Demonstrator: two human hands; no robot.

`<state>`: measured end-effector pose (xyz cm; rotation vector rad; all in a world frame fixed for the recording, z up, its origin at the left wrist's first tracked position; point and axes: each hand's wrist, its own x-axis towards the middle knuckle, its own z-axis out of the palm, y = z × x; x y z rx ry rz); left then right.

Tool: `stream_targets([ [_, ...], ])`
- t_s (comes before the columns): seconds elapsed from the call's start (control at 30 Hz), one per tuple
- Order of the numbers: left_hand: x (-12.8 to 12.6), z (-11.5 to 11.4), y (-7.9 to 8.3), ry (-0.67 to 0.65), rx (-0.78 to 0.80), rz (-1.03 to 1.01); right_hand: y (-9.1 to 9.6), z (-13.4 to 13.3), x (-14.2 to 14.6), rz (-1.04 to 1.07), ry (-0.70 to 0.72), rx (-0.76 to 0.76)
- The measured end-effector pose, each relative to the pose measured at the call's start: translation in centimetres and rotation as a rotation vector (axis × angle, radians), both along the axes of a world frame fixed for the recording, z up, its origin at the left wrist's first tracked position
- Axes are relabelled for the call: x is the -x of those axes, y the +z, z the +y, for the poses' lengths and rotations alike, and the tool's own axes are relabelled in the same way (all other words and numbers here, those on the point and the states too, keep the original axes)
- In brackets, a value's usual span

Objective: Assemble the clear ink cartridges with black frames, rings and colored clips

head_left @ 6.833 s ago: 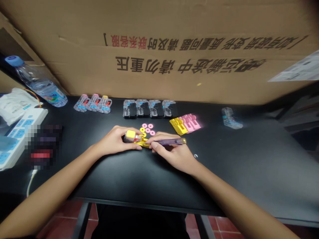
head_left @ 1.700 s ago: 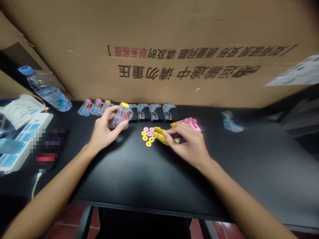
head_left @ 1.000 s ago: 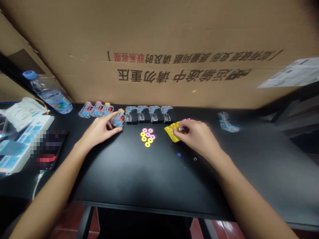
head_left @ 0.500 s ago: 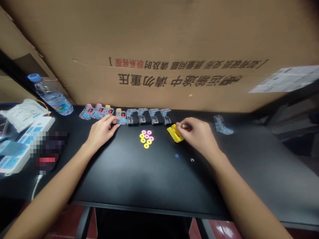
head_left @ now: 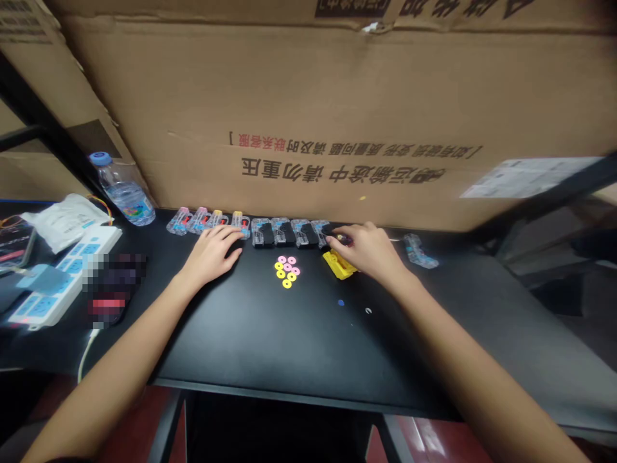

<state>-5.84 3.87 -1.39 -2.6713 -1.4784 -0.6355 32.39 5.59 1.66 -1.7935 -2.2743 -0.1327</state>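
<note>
My left hand lies on the black table with its fingers spread, holding nothing. Its fingertips rest by a clear plastic piece with a yellow end and red insert. My right hand is closed around a slim dark-handled tool; its exact kind is unclear. Just under that hand sits a yellow plastic part, partly covered by it. The tool's near end is close to the last clear pistol-shaped piece with a black grip. Pink and yellow rings lie in a cluster between my hands.
More clear pieces line the back edge before a cardboard box. Another clear piece lies at right. A blue disc and a small white ring lie nearer. A water bottle and power strip stand at left.
My left hand has loosened from a clear piece and spread its fingers. My right hand with the tool has shifted slightly up and left off the yellow part. The view has tilted up.
</note>
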Motion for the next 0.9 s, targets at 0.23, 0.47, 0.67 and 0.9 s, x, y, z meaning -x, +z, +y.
stream_targets([
  [0.23,0.7,0.3,-0.6,0.033,0.023,0.002,0.9,2.6,0.6,-0.136,-0.174,0.198],
  [0.47,0.8,0.4,-1.4,0.044,0.072,-0.003,0.9,3.3,0.7,-0.181,-0.155,0.208],
  [0.67,0.9,0.5,-1.8,0.051,0.083,-0.003,0.3,4.0,0.5,-0.182,-0.177,0.212],
  [0.9,-0.5,-0.6,-1.0,-0.086,0.025,-0.05,0.7,3.6,0.8,-0.15,-0.155,0.148],
])
